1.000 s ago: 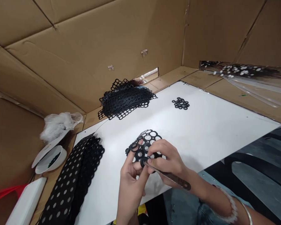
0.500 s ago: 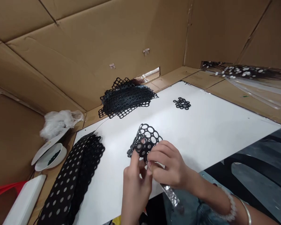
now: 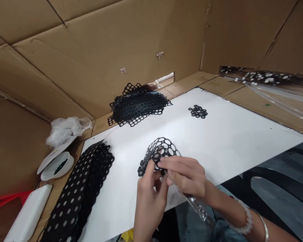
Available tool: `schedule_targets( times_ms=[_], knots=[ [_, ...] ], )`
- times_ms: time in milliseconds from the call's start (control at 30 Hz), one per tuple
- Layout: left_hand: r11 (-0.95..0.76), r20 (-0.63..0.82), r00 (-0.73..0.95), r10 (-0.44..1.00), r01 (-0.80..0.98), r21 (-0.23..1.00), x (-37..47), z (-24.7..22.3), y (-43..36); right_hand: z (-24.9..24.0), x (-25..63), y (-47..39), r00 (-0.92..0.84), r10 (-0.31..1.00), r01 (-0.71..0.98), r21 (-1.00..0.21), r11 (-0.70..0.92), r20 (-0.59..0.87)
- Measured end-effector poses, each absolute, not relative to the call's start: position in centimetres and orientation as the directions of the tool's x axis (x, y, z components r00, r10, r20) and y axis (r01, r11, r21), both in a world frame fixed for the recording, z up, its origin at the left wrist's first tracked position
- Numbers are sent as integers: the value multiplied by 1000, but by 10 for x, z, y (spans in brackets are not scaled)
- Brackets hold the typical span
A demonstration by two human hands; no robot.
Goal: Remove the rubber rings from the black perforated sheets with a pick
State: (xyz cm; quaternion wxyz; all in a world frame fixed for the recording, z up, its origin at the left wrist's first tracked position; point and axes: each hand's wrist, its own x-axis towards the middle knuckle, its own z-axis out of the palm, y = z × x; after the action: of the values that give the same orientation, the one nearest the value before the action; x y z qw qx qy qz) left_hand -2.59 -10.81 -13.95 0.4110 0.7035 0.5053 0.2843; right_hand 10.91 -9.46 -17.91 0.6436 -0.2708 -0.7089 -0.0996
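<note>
Over a white tabletop [image 3: 224, 141], left hand [image 3: 150, 196] pinches black ring mesh [image 3: 150, 152], right hand [image 3: 188, 174] a slim tool [image 3: 197, 207].

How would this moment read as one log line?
left hand: holding black ring mesh | right hand: holding thin tool | loose ring cluster: on white board

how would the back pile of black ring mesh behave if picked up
The pile of black ring mesh is probably light for its size, being full of holes. Similar held mesh curves, suggesting floppiness. Overlapping edges may snag.
</note>
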Motion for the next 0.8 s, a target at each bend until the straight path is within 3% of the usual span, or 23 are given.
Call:
schedule_targets(
  times_ms=[200, 267, 367, 567, 800],
  knots=[
    [-104, -119, 403, 907, 489, 866, -34, -141, -104, -170, 120, -105, 180, 594, 152, -618, 771, 784],
    [-76, -135, 418, 898, 450, 890, -38, -141, -103, -168, 122, -108, 159, 664, 20, -675, 737, 730],
    [24, -171, 377, 910, 364, 931, -40, -141, -100, -168, 123, -109, 102, 684, -18, -686, 728, 723],
    [119, -155, 289, 945, 141, 983, -39, -140, -97, -172, 121, -109, 101, 655, 137, -662, 736, 749],
    [132, -170, 292, 941, 146, 981, -38, -141, -99, -169, 117, -106, 61, 601, 293, -590, 753, 797]
  ],
)
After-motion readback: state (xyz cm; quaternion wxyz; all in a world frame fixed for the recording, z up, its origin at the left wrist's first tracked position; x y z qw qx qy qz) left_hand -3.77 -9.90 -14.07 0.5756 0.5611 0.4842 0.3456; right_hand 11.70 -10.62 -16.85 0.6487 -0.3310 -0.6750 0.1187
